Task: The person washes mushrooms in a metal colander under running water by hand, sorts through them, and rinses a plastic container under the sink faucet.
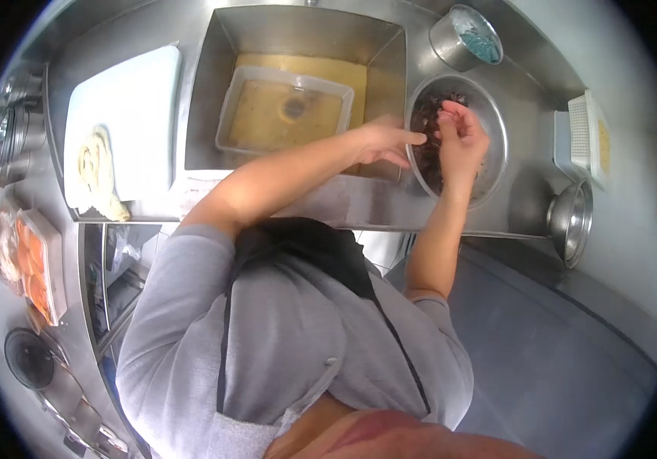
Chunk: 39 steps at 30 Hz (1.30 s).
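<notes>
A round bowl [501, 141] stands on the steel counter to the right of the sink, with dark brown, leafy-looking pieces [425, 122] heaped mostly along its left side. Over these pieces is my right hand [462, 145], its thumb and fingertips pinched together; whatever they hold is too small to make out. My left hand [384, 144] reaches across the sink's right wall to the bowl's left rim. Its fingers are apart, the thumb points at the dark pieces, and nothing shows in it.
A steel sink [305, 30] holds a rectangular tub [225, 115] in yellowish water. On the left, a white cutting board [129, 92] carries a crumpled cloth [96, 172]. A metal pot [451, 46] with a teal scouring pad, a steel bowl [572, 222] and white baskets [592, 141] stand right.
</notes>
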### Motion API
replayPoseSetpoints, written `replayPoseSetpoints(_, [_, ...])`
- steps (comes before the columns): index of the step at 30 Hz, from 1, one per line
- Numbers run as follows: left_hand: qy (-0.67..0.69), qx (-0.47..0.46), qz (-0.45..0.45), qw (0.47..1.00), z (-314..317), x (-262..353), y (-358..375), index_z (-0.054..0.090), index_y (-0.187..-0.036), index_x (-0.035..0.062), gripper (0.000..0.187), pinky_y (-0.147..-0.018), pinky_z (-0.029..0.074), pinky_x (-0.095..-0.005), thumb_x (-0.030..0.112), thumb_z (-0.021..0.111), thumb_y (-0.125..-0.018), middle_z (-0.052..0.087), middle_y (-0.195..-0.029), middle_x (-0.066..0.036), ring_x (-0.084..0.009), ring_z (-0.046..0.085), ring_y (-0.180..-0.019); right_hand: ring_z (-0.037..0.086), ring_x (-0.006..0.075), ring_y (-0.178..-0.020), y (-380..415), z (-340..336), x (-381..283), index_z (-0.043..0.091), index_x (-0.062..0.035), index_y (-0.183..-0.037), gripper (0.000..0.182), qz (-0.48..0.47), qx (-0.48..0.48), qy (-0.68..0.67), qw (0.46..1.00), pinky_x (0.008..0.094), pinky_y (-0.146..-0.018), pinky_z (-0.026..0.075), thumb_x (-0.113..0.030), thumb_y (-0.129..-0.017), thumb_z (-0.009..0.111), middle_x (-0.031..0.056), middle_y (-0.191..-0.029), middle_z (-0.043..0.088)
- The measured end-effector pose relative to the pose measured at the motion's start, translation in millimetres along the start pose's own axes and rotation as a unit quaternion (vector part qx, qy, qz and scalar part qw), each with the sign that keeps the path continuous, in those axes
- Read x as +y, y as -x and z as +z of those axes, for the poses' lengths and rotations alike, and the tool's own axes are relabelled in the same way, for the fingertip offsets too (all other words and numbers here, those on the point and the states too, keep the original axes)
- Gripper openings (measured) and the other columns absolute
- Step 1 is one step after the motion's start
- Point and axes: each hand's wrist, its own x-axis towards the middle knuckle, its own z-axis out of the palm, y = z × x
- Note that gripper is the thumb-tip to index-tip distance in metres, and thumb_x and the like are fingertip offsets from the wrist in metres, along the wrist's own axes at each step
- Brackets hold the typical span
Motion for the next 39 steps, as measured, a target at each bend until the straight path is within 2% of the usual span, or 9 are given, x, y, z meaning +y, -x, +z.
replayPoseSetpoints(8, [0.134, 0.236, 0.097, 0.958, -119, 39, 31, 0.048, -0.127, -0.0053, 0.039, -0.097, 0.049, -0.0403, 0.021, 0.043, -0.098, 0.059, -0.113, -0.021, -0.0300, 0.059, -0.106, 0.064, 0.0113, -0.084, -73, 167, -5, 0.065, -0.0055, -0.119, 0.029, -0.048, -0.145, -0.036, 0.988, 0.0271, -0.072, 0.053, -0.018, -0.096, 0.053, 0.0060, -0.099, 0.070])
replayPoseSetpoints(11, [0.154, 0.268, 0.134, 0.941, -162, 49, 44, 0.048, -0.124, -0.0037, 0.038, -0.095, 0.050, -0.0423, 0.022, 0.048, -0.096, 0.059, -0.112, -0.023, -0.0330, 0.059, -0.105, 0.066, 0.0370, -0.093, -131, 229, -18, 0.058, -0.0069, -0.127, 0.042, -0.025, -0.095, 0.091, 0.991, 0.0445, -0.082, 0.052, -0.027, -0.090, 0.054, 0.0212, -0.101, 0.068])
replayPoseSetpoints(15, [0.174, 0.305, 0.133, 0.927, -178, 65, 51, 0.049, -0.119, -0.0026, 0.041, -0.090, 0.050, -0.0419, 0.030, 0.045, -0.096, 0.059, -0.112, -0.023, -0.0338, 0.060, -0.102, 0.065, 0.0348, -0.099, -168, 278, -6, 0.051, -0.0083, -0.134, 0.047, -0.119, -0.288, 0.270, 0.911, 0.0462, -0.083, 0.052, -0.029, -0.091, 0.048, 0.0185, -0.108, 0.067])
replayPoseSetpoints(19, [0.182, 0.250, 0.184, 0.933, -190, 85, 25, 0.053, -0.114, 0.0003, 0.039, -0.088, 0.050, -0.0406, 0.032, 0.037, -0.097, 0.061, -0.113, -0.015, -0.0277, 0.061, -0.102, 0.064, 0.0336, -0.101, -115, 287, 6, 0.066, -0.0093, -0.113, 0.034, 0.066, -0.204, 0.005, 0.977, 0.0434, -0.088, 0.051, -0.034, -0.090, 0.058, 0.0179, -0.109, 0.066])
replayPoseSetpoints(21, [0.234, 0.227, 0.243, 0.914, -195, 84, 1, 0.056, -0.102, 0.0054, 0.028, -0.084, 0.051, -0.0379, 0.026, 0.038, -0.096, 0.063, -0.103, -0.009, -0.0219, 0.062, -0.095, 0.063, 0.0203, -0.089, -90, 287, 16, 0.066, -0.0004, -0.103, 0.024, 0.418, -0.155, -0.422, 0.789, 0.0355, -0.079, 0.051, -0.018, -0.093, 0.052, 0.0138, -0.097, 0.066])
replayPoseSetpoints(28, [-0.027, 0.329, 0.132, 0.935, -212, 77, -42, 0.059, -0.108, 0.0031, 0.033, -0.075, 0.047, -0.0333, 0.031, 0.054, -0.092, 0.061, -0.091, -0.008, -0.0199, 0.058, -0.084, 0.056, 0.0207, -0.102, -36, 268, 32, 0.063, -0.0013, -0.113, 0.033, 0.301, -0.086, -0.290, 0.904, 0.0335, -0.091, 0.043, -0.027, -0.097, 0.050, 0.0100, -0.111, 0.063])
replayPoseSetpoints(34, [-0.407, 0.354, 0.105, 0.836, -287, 67, -22, 0.062, -0.123, 0.0064, 0.045, -0.093, 0.045, -0.0341, 0.033, 0.060, -0.087, 0.057, -0.126, -0.017, -0.0253, 0.056, -0.113, 0.056, 0.0205, -0.094, -26, 173, 33, 0.053, -0.0121, -0.120, 0.041, 0.413, 0.070, -0.473, 0.775, 0.0387, -0.083, 0.045, -0.041, -0.092, 0.058, 0.0070, -0.105, 0.060])
replayPoseSetpoints(36, [-0.631, 0.494, 0.012, 0.598, -254, 72, 17, 0.055, -0.132, 0.0075, 0.056, -0.101, 0.043, -0.0380, 0.036, 0.064, -0.084, 0.050, -0.136, -0.020, -0.0311, 0.052, -0.121, 0.055, 0.0214, -0.094, -25, 135, 27, 0.048, -0.0127, -0.124, 0.046, 0.422, 0.131, -0.504, 0.743, 0.0402, -0.082, 0.045, -0.042, -0.091, 0.061, 0.0074, -0.101, 0.059])
replayPoseSetpoints(39, [-0.608, 0.579, -0.081, 0.537, -262, 48, 46, 0.041, -0.141, 0.0120, 0.071, -0.104, 0.041, -0.0454, 0.035, 0.068, -0.080, 0.049, -0.135, -0.023, -0.0378, 0.048, -0.126, 0.055, 0.0220, -0.092, -24, 103, 29, 0.048, -0.0125, -0.122, 0.045, 0.427, 0.177, -0.532, 0.710, 0.0407, -0.081, 0.045, -0.040, -0.089, 0.064, 0.0076, -0.098, 0.057])
